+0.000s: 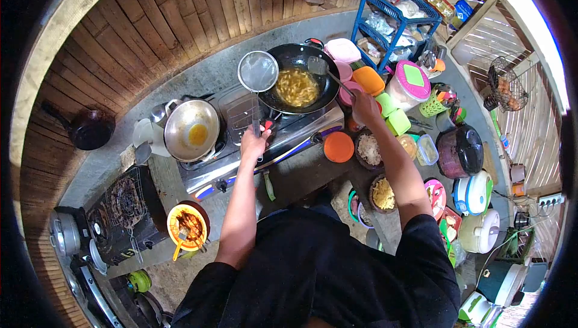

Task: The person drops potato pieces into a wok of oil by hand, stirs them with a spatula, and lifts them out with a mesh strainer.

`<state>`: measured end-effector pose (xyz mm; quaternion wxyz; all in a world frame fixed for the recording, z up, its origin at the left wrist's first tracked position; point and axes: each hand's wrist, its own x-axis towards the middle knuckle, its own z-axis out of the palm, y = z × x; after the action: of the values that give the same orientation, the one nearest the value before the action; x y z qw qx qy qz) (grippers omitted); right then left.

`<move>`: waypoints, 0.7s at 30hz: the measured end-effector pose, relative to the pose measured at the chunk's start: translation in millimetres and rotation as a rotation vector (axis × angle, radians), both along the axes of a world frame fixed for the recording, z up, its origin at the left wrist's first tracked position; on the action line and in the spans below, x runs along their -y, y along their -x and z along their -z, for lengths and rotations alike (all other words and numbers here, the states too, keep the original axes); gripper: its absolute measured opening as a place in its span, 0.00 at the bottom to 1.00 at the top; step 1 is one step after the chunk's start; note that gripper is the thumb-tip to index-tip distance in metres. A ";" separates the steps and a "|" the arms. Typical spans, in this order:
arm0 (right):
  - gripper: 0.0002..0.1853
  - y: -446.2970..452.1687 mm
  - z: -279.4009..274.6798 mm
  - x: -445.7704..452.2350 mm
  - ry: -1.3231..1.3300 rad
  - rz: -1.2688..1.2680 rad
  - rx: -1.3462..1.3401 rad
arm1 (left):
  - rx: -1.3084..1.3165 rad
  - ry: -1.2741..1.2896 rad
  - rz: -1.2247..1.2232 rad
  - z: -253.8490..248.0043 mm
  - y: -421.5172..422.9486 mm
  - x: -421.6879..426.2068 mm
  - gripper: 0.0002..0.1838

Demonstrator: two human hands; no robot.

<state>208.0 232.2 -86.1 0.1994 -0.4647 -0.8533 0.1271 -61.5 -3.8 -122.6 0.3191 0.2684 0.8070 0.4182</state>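
My left hand (255, 142) is closed around the handle of a round mesh strainer (257, 70), raised at the left rim of a black wok (290, 57). The wok's near handle (268, 124), with a red part, lies right beside my left fingers; whether they touch it I cannot tell. Pale strips of food (298, 89) sit in bubbling oil in the wok. My right hand (364, 108) grips a metal spatula (316, 65) by its handle, the blade over the wok's right side. The wok rests on the stove (198, 177).
Left on the stove stands a silver pan (174, 132) with some oil. A bowl of red sauce (188, 227) is at the near left. An orange lid (338, 147), a bowl of white food (368, 149), a bowl of yellow shreds (383, 194) and several plastic containers crowd the right.
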 end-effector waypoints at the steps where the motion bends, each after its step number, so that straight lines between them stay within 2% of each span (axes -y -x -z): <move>1: 0.12 -2.0 1.8 -1.1 0.037 0.002 0.033 | 0.001 0.001 -0.001 0.0 0.2 0.2 0.16; 5: 0.14 -6.0 14.5 -8.2 0.106 -0.127 0.036 | -0.018 0.005 0.011 1.1 1.2 0.0 0.16; 7: 0.15 -5.0 9.2 0.0 0.462 -0.120 -0.053 | -0.032 0.011 0.019 2.9 2.4 -0.3 0.16; 11: 0.16 -2.7 6.4 8.0 0.627 -0.105 -0.104 | -0.014 0.014 0.021 3.6 2.2 -1.0 0.16; 14: 0.16 2.8 -7.8 18.0 0.544 -0.115 -0.160 | -0.017 0.028 0.022 1.5 2.4 -0.2 0.16; 16: 0.15 4.2 -10.1 18.7 0.264 -0.141 -0.218 | -0.020 0.035 0.027 -2.8 0.7 -0.3 0.16; 17: 0.15 4.6 -11.1 18.0 0.265 -0.140 -0.217 | -0.022 0.051 0.023 -5.1 0.1 -0.4 0.16; 19: 0.12 5.6 -12.9 14.9 -0.048 -0.104 -0.144 | -0.026 0.065 0.020 -6.7 -0.3 -0.4 0.16; 20: 0.12 4.2 -14.3 13.9 -0.049 -0.103 -0.144 | -0.014 0.064 0.010 -7.7 -0.7 -0.4 0.16; 21: 0.11 2.7 -19.8 14.7 -0.056 -0.051 -0.022 | -0.002 0.063 -0.001 -8.1 -1.2 -0.5 0.16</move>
<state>205.3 217.5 -66.3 0.2185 -0.4356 -0.8658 0.1135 -60.3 -3.3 -114.6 0.3263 0.2583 0.8202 0.3925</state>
